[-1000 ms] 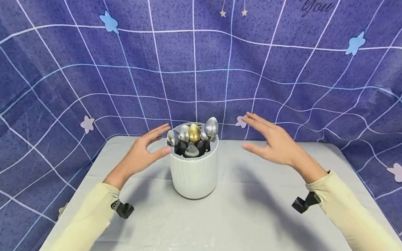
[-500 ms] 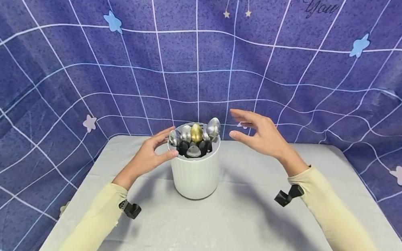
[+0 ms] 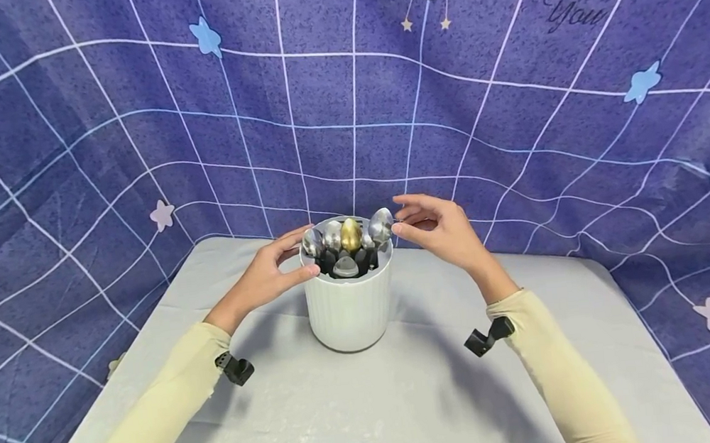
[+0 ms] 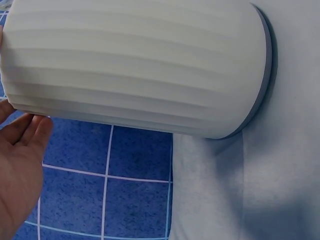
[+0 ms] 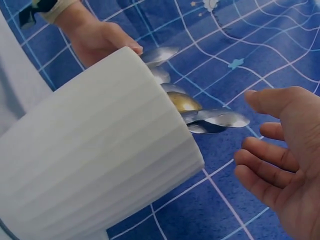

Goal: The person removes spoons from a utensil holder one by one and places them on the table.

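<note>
A white ribbed utensil holder (image 3: 351,316) stands upright on the table, with several spoons in it, bowls up. My left hand (image 3: 263,271) holds it by the left side of the rim, thumb at the front and fingers behind; in the left wrist view the fingertips (image 4: 44,127) meet its wall. The tallest silver spoon (image 3: 382,225) leans out on the right, beside a gold spoon (image 3: 350,235). Close to that silver spoon is my right hand (image 3: 442,231), fingers bent and thumb toward the bowl. The right wrist view shows a gap between thumb (image 5: 260,101) and spoon bowl.
A pale grey cloth (image 3: 348,422) covers the table. Behind and at both sides hangs a blue-purple curtain (image 3: 322,146) with grid lines and stars, close behind the holder. Each wrist bears a black camera mount (image 3: 236,368).
My right hand has moved left, from well clear of the holder to right beside the tallest spoon, its fingers bending. My left hand has moved slightly right, onto the holder's rim.
</note>
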Demonstrator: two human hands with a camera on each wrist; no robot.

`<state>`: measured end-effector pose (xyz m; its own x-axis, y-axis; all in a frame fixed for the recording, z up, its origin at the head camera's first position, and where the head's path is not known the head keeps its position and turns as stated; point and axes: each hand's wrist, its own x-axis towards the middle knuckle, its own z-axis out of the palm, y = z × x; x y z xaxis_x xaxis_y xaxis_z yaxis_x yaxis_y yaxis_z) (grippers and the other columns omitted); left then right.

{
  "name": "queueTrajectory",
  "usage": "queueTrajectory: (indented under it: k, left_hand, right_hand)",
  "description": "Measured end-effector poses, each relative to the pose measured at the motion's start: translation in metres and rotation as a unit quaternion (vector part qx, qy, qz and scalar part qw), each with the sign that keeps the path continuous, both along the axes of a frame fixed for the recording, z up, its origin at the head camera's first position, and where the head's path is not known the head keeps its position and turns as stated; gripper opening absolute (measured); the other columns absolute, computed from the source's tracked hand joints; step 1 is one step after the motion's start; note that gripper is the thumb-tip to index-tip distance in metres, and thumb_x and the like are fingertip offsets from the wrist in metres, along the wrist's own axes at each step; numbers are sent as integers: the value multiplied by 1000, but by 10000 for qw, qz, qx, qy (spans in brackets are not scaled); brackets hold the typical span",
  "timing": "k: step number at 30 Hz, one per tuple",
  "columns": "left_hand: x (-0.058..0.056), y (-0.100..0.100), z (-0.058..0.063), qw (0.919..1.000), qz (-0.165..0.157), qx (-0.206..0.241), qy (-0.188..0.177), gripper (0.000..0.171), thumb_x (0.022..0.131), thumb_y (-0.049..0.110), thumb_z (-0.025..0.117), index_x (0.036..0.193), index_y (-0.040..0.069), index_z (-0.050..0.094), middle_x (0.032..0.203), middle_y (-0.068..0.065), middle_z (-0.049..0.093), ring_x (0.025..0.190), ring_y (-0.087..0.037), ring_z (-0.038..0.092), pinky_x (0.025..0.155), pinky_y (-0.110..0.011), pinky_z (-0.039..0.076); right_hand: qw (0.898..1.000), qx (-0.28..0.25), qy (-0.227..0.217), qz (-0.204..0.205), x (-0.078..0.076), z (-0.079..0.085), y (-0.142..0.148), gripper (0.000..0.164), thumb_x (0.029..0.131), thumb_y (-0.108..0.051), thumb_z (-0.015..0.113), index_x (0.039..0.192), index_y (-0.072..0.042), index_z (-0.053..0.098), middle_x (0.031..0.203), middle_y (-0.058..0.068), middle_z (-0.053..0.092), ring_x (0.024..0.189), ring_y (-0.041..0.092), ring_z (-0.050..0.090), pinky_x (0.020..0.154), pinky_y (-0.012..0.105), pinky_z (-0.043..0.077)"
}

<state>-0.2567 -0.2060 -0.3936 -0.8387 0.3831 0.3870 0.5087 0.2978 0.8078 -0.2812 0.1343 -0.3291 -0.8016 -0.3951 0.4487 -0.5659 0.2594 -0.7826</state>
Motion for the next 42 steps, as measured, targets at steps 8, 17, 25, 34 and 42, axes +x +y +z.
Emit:
queueTrajectory:
  k: [8, 17, 25, 34, 42]
  left_hand:
    - [-1, 0, -2, 10000, 52, -9, 33, 64, 91, 18, 79, 149, 8, 53, 160, -2, 42, 149, -22, 36, 122, -49, 36]
    - [-1, 0, -4, 10000, 79, 29, -27, 66, 91, 20, 80, 150, 8, 52, 161, -9, 41, 150, -20, 35, 122, -41, 37]
    - [-1, 0, -2, 10000, 53, -1, 26, 66, 91, 19, 80, 149, 7, 52, 161, -8, 42, 149, -22, 36, 122, -44, 38]
    - [-1, -1, -2, 10000, 59, -11, 61, 64, 90, 12, 79, 148, 4, 53, 160, -10, 42, 149, -26, 37, 121, -49, 37]
    - [-1, 1, 0, 10000, 40, -17, 56, 64, 90, 11, 80, 147, 4, 54, 160, -10, 43, 148, -26, 38, 120, -55, 36]
  right_hand:
    - [10000, 16, -25, -52, -1, -8, -9, 43, 88, -10, 81, 129, -3, 68, 96, 16, 74, 84, 23, 71, 79, 33, 63]
    - [9999, 16, 48, -148, -1, -14, -13, 40, 88, -5, 81, 125, 2, 69, 91, 18, 75, 77, 15, 69, 72, 20, 60]
    - [9998, -21, 159, -119, -2, -15, -14, 36, 89, -7, 80, 123, 1, 70, 89, 16, 76, 75, 15, 69, 68, 20, 59]
    - [9999, -168, -2, 2, -3, -15, -14, 34, 90, -5, 78, 122, 2, 70, 90, 19, 76, 73, 8, 68, 63, 18, 55]
    - [9970, -508, -515, 293, -6, -16, -14, 33, 93, -1, 73, 124, 6, 67, 92, 18, 76, 83, 21, 75, 76, 24, 63]
